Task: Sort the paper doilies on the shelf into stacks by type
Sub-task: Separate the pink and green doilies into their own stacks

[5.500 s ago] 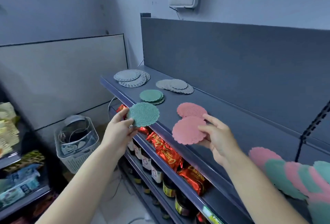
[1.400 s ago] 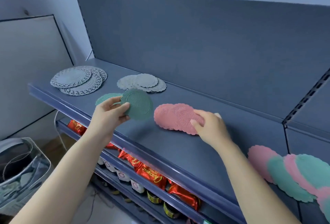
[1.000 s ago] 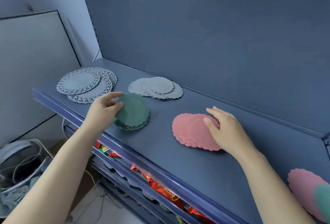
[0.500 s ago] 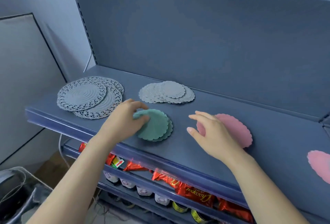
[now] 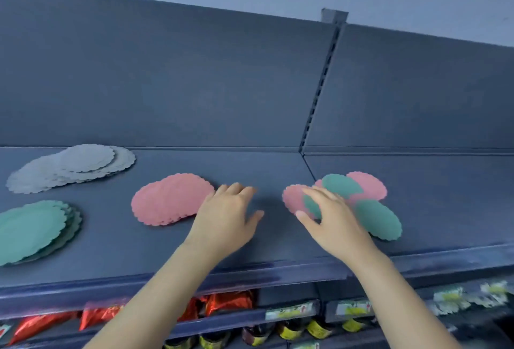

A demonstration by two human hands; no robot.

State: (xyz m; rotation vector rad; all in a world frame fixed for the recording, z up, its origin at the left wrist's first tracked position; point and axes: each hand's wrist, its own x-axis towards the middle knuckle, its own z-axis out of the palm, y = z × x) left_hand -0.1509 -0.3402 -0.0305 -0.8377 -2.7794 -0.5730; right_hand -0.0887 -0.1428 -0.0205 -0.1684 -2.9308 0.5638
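On the dark blue shelf (image 5: 116,240) lie a green doily stack (image 5: 30,230) at far left, a white scalloped stack (image 5: 72,170) behind it, and a pink stack (image 5: 169,198) in the middle. To the right a mixed pile of pink doilies (image 5: 367,186) and green doilies (image 5: 378,219) overlaps. My left hand (image 5: 225,218) hovers open just right of the pink stack, holding nothing. My right hand (image 5: 331,220) is spread over the left part of the mixed pile, fingers apart, covering some doilies.
The shelf's back panel (image 5: 194,84) rises behind, with a slotted upright (image 5: 319,87) dividing two bays. Below the shelf lip are red snack packets (image 5: 222,302) and jars with yellow labels (image 5: 292,330). Bare shelf lies between the pink stack and the mixed pile.
The view has swung right. Both hands left the green and pink stacks and moved right; the right hand now reaches over the mixed pile, the left follows past the pink stack.
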